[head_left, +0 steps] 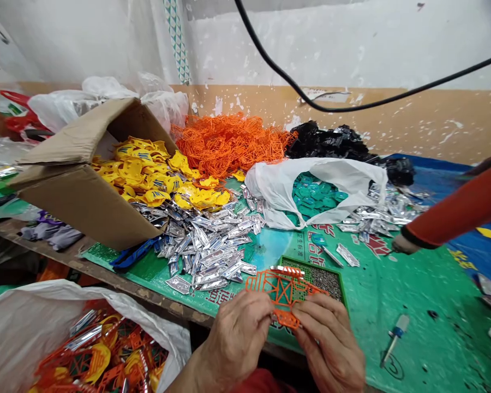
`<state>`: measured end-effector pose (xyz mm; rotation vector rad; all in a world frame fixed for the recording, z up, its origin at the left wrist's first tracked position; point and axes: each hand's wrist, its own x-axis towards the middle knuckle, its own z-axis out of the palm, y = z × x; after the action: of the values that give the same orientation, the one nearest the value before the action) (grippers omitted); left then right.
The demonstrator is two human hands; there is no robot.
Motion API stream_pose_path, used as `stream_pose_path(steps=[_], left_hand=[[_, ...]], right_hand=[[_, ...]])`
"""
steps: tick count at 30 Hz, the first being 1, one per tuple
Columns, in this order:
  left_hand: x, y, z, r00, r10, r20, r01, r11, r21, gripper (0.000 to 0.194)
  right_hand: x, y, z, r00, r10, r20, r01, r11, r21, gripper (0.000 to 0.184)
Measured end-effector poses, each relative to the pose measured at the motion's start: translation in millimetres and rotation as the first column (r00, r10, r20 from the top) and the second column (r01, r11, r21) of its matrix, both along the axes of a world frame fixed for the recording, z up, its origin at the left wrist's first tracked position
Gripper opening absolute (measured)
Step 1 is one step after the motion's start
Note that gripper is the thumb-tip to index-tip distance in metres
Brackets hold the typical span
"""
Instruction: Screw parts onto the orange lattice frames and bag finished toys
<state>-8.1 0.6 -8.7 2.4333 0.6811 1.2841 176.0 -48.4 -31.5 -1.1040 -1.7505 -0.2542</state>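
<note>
My left hand (241,327) and my right hand (327,338) hold an orange plastic lattice frame (284,290) between them, low in the middle of the head view. Fingers of both hands are closed on its near edge, the left at one end and the right at the other. A shiny silver piece with orange stripes (288,271) shows at the frame's far edge. Just behind the frame lies a green tray (345,297) with many small dark metal pieces, probably screws. Part of the tray is hidden by the frame and my right hand.
A cardboard box (77,202) spills yellow parts (147,169) beside silver pieces (213,251). Behind are orange frames (233,139); a white bag (270,185) holds teal parts. A red cylindrical tool (454,210) juts in from the right. A screwdriver (396,334) lies below it.
</note>
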Motion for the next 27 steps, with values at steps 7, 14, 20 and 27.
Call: stream_pose_path(steps=[7,14,20,27], left_hand=[[-14.1,-14.5,28.6,0.898,-0.007,-0.44,-0.049,0.992,-0.116,0.022],[-25.2,-24.4,41.1,0.859,-0.09,-0.504,-0.042,0.969,-0.244,0.022],[-15.8,7.1,35.7,0.836,-0.505,-0.216,0.072,0.492,-0.868,0.025],[-11.0,16.8,16.4,0.959,-0.269,0.093,0.094,-0.007,-0.996,0.016]], right_hand=[[-13.6,-5.0,15.4,0.978,0.189,-0.091,-0.202,0.967,-0.154,0.01],[-21.4,-4.6,20.6,0.905,0.366,-0.215,-0.418,0.859,-0.297,0.017],[-25.1,-1.8,16.5,0.881,0.244,-0.406,-0.447,0.708,-0.547,0.027],[19.4,3.6,16.5,0.964,-0.169,-0.203,0.119,0.964,-0.237,0.047]])
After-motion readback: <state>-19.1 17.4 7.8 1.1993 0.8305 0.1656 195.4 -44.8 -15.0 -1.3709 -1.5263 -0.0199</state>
